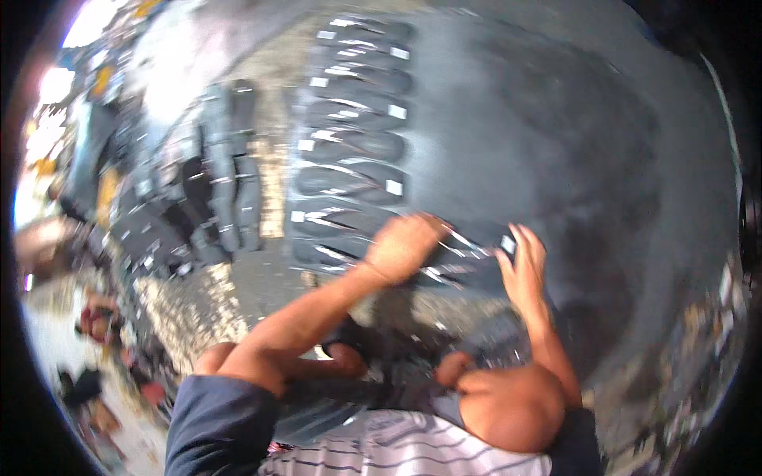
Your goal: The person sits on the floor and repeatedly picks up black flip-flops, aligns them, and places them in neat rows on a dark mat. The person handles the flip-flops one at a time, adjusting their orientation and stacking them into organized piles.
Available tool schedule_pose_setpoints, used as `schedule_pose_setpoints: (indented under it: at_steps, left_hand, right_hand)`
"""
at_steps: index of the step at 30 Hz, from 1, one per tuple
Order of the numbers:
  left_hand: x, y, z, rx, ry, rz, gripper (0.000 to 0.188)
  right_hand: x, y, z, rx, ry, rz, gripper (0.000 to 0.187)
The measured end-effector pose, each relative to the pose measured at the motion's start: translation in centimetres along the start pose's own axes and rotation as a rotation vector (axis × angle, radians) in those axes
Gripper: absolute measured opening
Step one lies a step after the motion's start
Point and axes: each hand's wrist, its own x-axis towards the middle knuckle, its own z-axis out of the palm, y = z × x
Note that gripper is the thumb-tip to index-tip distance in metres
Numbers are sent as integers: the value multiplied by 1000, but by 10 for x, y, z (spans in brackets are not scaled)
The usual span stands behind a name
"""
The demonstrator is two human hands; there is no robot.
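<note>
Two black flip-flops with pale-edged straps lie side by side at the near edge of the dark sheet, between my hands. The farther flip-flop has a small white label at its right end. My left hand is curled over its left end, with the fingertips partly hidden. At the other end, the thumb and fingers of my right hand close around the edge beside the label. The nearer flip-flop sits just below, partly blurred. Left of my left hand runs a column of similar flip-flops, several bearing white labels at alternating ends.
The dark sheet stretches far to the right. More dark soles or flip-flops lie in rows and a heap on the left, beyond a strip of speckled floor. Other people are blurred at the far left. Scattered debris lies at the lower right.
</note>
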Motion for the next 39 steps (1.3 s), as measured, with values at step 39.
schedule_pose_setpoints:
  at_steps: [39]
  left_hand:
    - [-113,-112,-174,-149,695,-486,110]
  right_hand:
    - [72,-104,-33,735,-45,27,40]
